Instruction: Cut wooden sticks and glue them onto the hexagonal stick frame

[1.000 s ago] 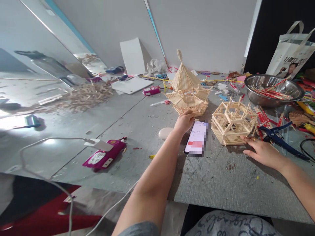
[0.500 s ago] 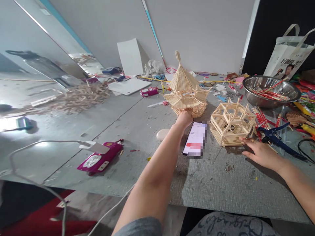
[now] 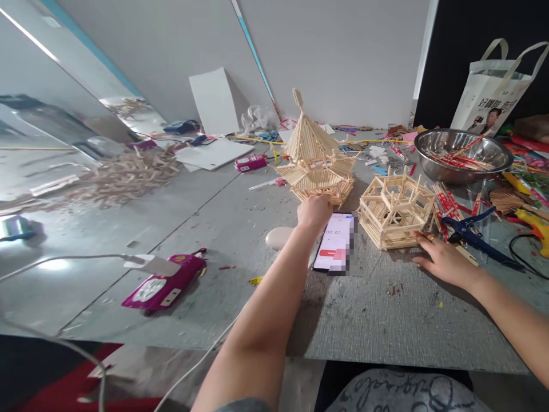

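Note:
A pagoda-like model of thin wooden sticks (image 3: pixel 319 146) with a pointed roof stands upright on the table. My left hand (image 3: pixel 315 210) is closed at its near lower edge; the back of the hand hides most of the fingers. To the right sits a second piece, a six-sided stick frame (image 3: pixel 397 212) with an open top and short upright posts. My right hand (image 3: pixel 448 261) rests beside it, fingers apart and stretched out, fingertips touching its near right edge. Between the two models lies a phone (image 3: pixel 335 240), its screen reading 00:02.
A steel bowl (image 3: pixel 463 155) of red-and-white sticks stands at the right, with blue cutters (image 3: pixel 472 229) and a yellow glue gun (image 3: pixel 534 226) nearby. Leftward are a magenta power block (image 3: pixel 167 283) with a white plug, a white oval object (image 3: pixel 278 237) and a stick heap (image 3: pixel 128 174).
The view has turned slightly right, so everything sits a little further left. Both hands stay at the same models. Their positions on the table look unchanged.

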Tool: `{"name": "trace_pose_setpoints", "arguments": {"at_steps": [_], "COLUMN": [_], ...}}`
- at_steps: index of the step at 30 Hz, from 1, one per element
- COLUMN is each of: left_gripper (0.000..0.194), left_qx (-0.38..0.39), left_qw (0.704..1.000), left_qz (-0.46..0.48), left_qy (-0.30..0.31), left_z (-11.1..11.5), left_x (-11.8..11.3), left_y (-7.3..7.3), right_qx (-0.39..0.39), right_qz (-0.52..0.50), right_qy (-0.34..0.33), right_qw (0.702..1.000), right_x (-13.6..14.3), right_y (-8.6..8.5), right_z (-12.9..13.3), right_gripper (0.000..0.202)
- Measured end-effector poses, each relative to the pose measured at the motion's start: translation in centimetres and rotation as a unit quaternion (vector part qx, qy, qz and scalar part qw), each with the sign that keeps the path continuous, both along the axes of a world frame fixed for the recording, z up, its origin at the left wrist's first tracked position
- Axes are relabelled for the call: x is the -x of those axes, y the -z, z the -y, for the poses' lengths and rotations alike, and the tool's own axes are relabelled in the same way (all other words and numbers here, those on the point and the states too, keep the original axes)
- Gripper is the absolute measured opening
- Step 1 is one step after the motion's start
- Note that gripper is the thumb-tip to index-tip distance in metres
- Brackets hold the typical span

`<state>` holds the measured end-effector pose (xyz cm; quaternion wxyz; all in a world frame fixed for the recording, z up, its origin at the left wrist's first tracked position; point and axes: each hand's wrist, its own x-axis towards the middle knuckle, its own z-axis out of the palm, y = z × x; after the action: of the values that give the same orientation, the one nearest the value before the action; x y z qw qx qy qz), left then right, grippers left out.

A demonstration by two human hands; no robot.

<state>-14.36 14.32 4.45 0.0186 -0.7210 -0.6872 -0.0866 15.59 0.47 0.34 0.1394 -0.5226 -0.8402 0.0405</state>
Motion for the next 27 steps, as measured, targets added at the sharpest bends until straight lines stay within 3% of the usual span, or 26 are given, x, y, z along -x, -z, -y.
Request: {"name": "trace_pose_setpoints", "arguments": {"at_steps": [4,7,10,13,16,20,23,24,27], "left_gripper": [0.033,0.031,0.039,0.036,0.030,0.028,0.027,0.027,0.026], "left_qx": [-0.037,0.005,0.000,-0.041,-0.105,-0.195,-0.216,-0.215,-0.195], "left_qw": [0.995,0.983,0.985,0.986,0.970,0.927,0.907,0.903,0.896], "left_qz": [0.043,0.095,0.114,0.115,0.134,0.136,0.138,0.143,0.151], "left_qy": [0.080,0.154,0.132,0.118,0.173,0.291,0.334,0.343,0.370], "left_z": [2.6,4.3,5.4,6.1,6.7,7.1,7.0,6.9,7.0], "left_x": [-2.7,-4.2,-4.4,-4.0,-4.1,-4.7,-5.1,-5.1,-5.2], "left_y": [-1.8,-2.4,-2.5,-2.4,-2.0,-0.8,0.0,0.2,0.2], "right_qx": [0.038,0.063,0.082,0.056,-0.012,-0.110,-0.127,-0.107,-0.023], "right_qz": [0.006,0.002,-0.019,-0.047,-0.093,-0.139,-0.058,-0.032,0.020], "right_qy": [0.031,0.028,0.006,0.015,0.115,0.353,0.548,0.579,0.596], "right_qw": [0.999,0.998,0.996,0.997,0.989,0.919,0.825,0.808,0.803], "right_x": [0.3,0.3,-0.5,-2.5,-5.9,-11.7,-15.7,-16.9,-19.9], "right_y": [0.0,-0.3,-1.6,-4.3,-7.1,-8.6,-7.1,-6.3,-3.3], "right_z": [-0.1,0.0,0.1,0.5,1.5,3.8,4.9,5.0,4.4], "right_gripper": [0.054,0.055,0.051,0.038,0.030,0.031,0.036,0.040,0.050]}}
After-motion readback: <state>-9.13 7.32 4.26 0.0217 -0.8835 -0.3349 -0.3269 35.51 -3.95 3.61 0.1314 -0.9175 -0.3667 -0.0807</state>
